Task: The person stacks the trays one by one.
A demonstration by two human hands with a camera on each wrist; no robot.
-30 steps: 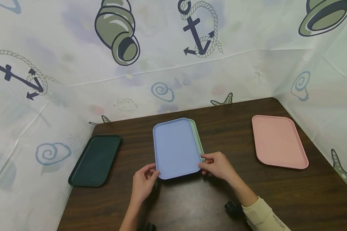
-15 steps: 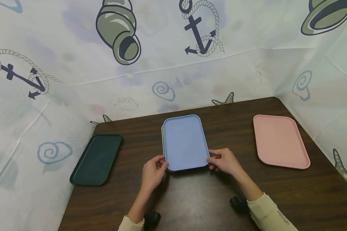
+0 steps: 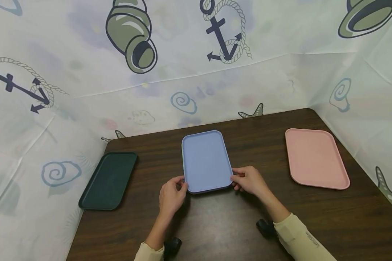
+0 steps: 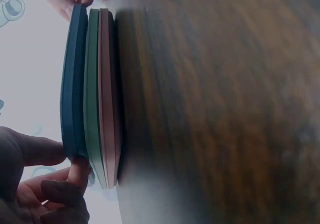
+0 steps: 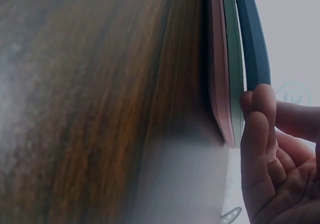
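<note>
A light blue rectangular tray [image 3: 207, 161] lies over a stack near the middle of the table. My left hand [image 3: 171, 195] pinches its near left corner between thumb and fingers. At the near right corner my right hand [image 3: 249, 180] grips it the same way. Seen edge-on in the left wrist view, the blue tray [image 4: 74, 83] is on top, a green tray [image 4: 92, 93] is below it, and pink [image 4: 106, 93] shows at the bottom. A thin gap shows between the blue and green edges. From the head view the blue tray hides nearly everything beneath it.
A dark green tray [image 3: 108, 181] lies at the left edge of the brown wooden table [image 3: 215, 224]. Toward the right edge lies a pink tray [image 3: 317, 158]. A white cloth [image 3: 170, 83] printed with anchors and shells hangs behind and at both sides.
Both hands moved the blue tray right and away from me, then slightly back left. The green strip, first seen at its right and then its left, is now almost covered.
</note>
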